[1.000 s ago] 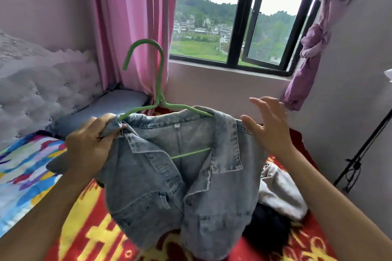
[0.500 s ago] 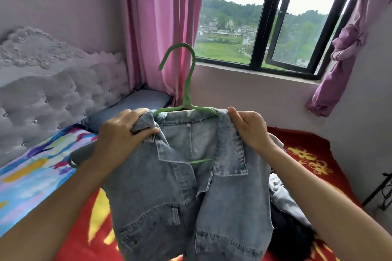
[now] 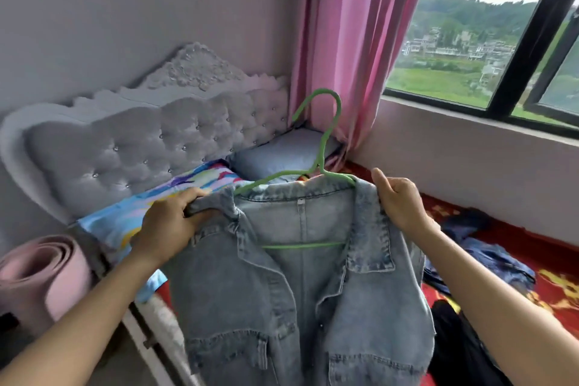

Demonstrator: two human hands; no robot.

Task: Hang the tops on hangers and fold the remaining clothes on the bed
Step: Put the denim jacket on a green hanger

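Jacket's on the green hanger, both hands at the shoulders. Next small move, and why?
Probably the left hand pulls its side of the denim jacket up over the green hanger. That arm of the hanger shows bare above the collar, while the side the right hand grips already covers its arm.

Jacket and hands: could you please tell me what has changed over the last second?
The right hand, earlier open beside the jacket, now grips its shoulder. The left hand still grips the other shoulder; the jacket stays on the hanger.
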